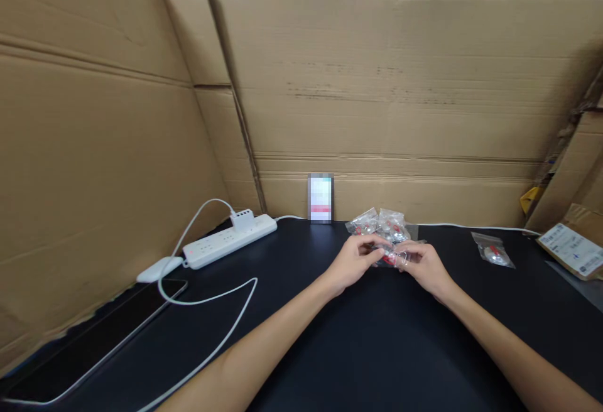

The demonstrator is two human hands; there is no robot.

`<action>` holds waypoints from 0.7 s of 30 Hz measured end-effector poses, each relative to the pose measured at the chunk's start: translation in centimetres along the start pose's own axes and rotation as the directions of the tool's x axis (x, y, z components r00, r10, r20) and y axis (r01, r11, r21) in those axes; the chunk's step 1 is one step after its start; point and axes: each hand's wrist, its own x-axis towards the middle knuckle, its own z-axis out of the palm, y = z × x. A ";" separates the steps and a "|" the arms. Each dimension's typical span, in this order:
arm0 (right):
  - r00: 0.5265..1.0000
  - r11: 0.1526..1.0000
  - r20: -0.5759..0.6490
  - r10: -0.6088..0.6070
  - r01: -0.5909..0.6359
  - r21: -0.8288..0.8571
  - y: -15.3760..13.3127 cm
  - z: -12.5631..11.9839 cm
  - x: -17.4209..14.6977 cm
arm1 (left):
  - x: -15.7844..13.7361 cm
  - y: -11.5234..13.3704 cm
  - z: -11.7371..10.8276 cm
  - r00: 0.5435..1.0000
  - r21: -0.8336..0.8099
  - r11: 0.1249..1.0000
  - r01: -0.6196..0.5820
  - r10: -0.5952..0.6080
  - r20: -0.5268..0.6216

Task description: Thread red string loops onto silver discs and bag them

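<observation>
Both hands meet over a small clear plastic bag (389, 259) with something red and shiny silver inside; the exact item is too small to make out. My left hand (357, 259) pinches the bag's left side between thumb and fingers. On its right side, my right hand (423, 265) closes its fingers on the plastic. Just behind the hands lie several similar clear bags (394, 225), with red and silver contents, partly hidden by my fingers. Another such bag (494, 252) lies apart, to the right on the black table (377, 349).
A phone (321, 198) stands against the cardboard wall (396, 85). At left are a white power strip (226, 242), a looping white cable (235, 326) and a dark tablet-like slab (94, 343). A labelled package (571, 250) lies at right.
</observation>
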 end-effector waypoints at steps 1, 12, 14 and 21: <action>1.000 1.000 -0.018 -0.008 0.008 -0.010 0.0 0.0 0.0 | 0.0 0.0 0.1 1.000 0.004 1.000 0.003 -0.003 -0.004; 0.945 0.954 -0.191 0.267 -0.230 0.195 -1.3 -0.2 0.0 | 1.5 0.0 -4.4 0.980 0.190 0.979 0.074 -0.036 -0.195; 0.922 0.911 -0.169 0.347 -0.290 0.293 -1.4 -0.4 0.0 | 1.6 0.0 -6.6 0.983 0.332 0.930 0.157 -0.116 -0.141; 0.883 0.831 -0.056 0.467 -0.416 0.369 -1.5 0.0 -0.4 | 0.6 -0.6 -11.6 0.971 0.758 0.606 0.239 -0.135 -0.198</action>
